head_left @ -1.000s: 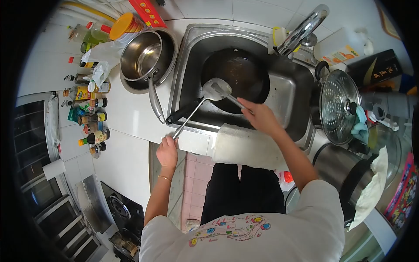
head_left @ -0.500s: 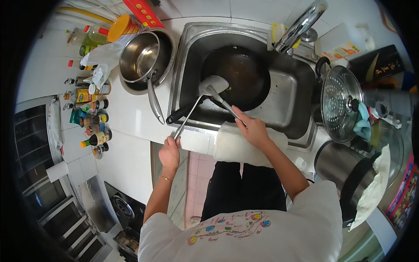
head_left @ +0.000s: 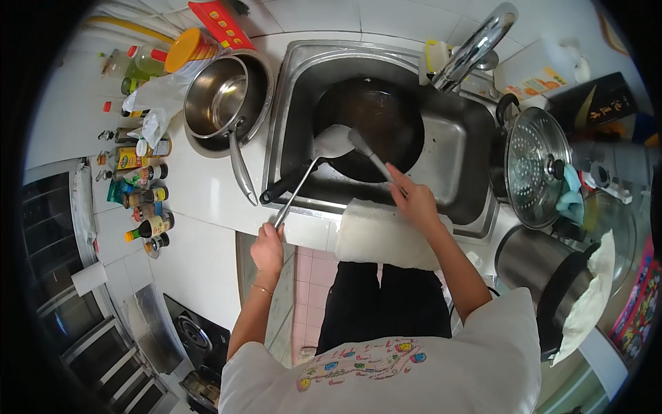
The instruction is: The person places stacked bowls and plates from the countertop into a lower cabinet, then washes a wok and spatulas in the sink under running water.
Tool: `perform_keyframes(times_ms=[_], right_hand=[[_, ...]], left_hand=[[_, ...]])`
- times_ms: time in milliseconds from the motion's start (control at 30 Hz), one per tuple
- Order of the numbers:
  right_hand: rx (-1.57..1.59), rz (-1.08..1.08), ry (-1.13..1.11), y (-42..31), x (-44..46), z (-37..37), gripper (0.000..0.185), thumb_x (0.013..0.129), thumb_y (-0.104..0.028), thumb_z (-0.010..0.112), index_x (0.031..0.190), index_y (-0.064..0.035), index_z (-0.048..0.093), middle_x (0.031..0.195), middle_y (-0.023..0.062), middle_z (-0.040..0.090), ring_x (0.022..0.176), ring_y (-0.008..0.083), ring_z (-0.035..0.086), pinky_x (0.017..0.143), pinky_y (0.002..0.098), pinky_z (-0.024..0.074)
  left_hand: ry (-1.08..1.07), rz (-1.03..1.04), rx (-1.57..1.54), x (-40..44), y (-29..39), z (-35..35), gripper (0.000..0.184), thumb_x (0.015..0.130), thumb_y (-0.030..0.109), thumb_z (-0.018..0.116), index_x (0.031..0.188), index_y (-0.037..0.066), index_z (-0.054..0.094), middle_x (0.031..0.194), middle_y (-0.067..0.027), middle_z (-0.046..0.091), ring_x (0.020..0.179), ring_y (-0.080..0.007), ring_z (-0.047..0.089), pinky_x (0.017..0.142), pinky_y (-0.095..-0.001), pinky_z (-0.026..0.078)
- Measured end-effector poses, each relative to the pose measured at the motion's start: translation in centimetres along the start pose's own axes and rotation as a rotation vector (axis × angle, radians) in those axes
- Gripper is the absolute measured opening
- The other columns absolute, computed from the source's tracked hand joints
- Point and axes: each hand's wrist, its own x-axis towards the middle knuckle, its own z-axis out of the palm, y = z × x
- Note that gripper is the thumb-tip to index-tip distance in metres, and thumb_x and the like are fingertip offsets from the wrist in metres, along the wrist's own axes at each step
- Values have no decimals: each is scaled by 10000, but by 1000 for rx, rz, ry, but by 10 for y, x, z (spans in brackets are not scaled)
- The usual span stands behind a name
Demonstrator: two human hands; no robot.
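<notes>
My left hand (head_left: 267, 250) is closed around the handle of a metal spatula (head_left: 333, 143), in front of the sink's near left edge. The spatula's broad blade is held over a dark frying pan (head_left: 376, 121) that lies in the sink with dark liquid in it. The pan's black handle (head_left: 277, 190) points to the near left. My right hand (head_left: 416, 203) grips a grey-handled tool that looks like a dish brush (head_left: 369, 153). Its head meets the right edge of the spatula blade; the bristles cannot be made out.
The steel sink (head_left: 455, 148) sits below a chrome faucet (head_left: 476, 48). Left stands a steel saucepan (head_left: 219, 103) inside a larger bowl. Seasoning bottles (head_left: 153, 225) line the far left. A glass lid (head_left: 536, 168) and a steel pot (head_left: 534, 259) are at right. A cloth (head_left: 386, 234) drapes the front edge.
My right hand has moved slightly right and toward me, shifting the brush head to the blade's right edge. The spatula stays in nearly the same place.
</notes>
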Motion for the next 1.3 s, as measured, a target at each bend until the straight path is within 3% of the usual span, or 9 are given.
perform_keyframes(times_ms=[467, 600, 667, 833, 933, 967, 1100, 1233, 1300], right_hand=[[-27, -22, -149, -15, 3, 1, 388, 909, -243, 548, 1296, -216, 530, 639, 161, 610, 556, 356, 576, 564, 435, 464], [-9, 185, -260, 1, 22, -10, 392, 901, -235, 555, 1292, -220, 537, 667, 174, 609, 566, 355, 575, 572, 441, 462], [25, -151, -194, 6, -1, 19, 360, 895, -235, 557, 1255, -226, 575, 697, 157, 623, 600, 332, 595, 595, 444, 469], [-22, 235, -66, 22, 20, -15, 375, 887, -235, 576, 1262, -219, 570, 743, 157, 650, 625, 339, 609, 630, 424, 486], [181, 171, -108, 0, 16, -20, 387, 883, -226, 582, 1270, -215, 562, 748, 163, 654, 630, 335, 614, 625, 413, 488], [116, -32, -69, 2, 12, -6, 389, 885, -222, 579, 1274, -216, 558, 748, 163, 657, 628, 336, 612, 630, 409, 493], [-123, 102, -151, 17, 26, -2, 366, 891, -236, 566, 1255, -199, 573, 759, 171, 656, 675, 361, 619, 664, 423, 499], [7, 300, 36, 42, 37, -28, 334, 888, -216, 558, 1207, -127, 605, 846, 191, 664, 800, 375, 634, 724, 422, 494], [39, 215, 211, 64, 31, -27, 343, 885, -213, 563, 1209, -104, 599, 924, 205, 659, 858, 380, 629, 755, 413, 489]], left_hand=[[78, 59, -8, -1, -1, -1, 301, 910, 346, 561, 856, 69, 460, 733, -108, 582, 534, -289, 595, 445, -378, 482], [51, 39, 7, 1, -1, 0, 300, 909, 346, 560, 857, 69, 457, 750, -105, 582, 558, -282, 601, 456, -378, 485], [23, 30, 40, 0, 3, -4, 299, 905, 353, 558, 843, 76, 462, 756, -89, 578, 584, -251, 608, 467, -358, 491], [42, 40, 67, 0, 3, -3, 304, 906, 356, 556, 843, 75, 457, 757, -82, 574, 572, -241, 603, 458, -349, 489], [52, 46, 59, 1, 4, -2, 301, 909, 355, 553, 846, 75, 461, 744, -79, 566, 554, -244, 594, 452, -349, 486], [60, 59, 46, 1, 2, -2, 299, 909, 353, 552, 852, 73, 465, 744, -80, 565, 549, -246, 592, 450, -350, 485], [50, 90, 8, 3, -3, -14, 284, 924, 339, 534, 962, 64, 473, 778, -125, 603, 593, -329, 608, 471, -407, 484], [-184, -43, -240, 15, 34, -65, 255, 914, 296, 549, 919, 45, 497, 766, -157, 641, 640, -339, 634, 521, -430, 485], [-361, 5, -504, 32, 48, -71, 283, 934, 300, 521, 928, 23, 467, 724, -199, 630, 652, -370, 625, 548, -429, 474]])
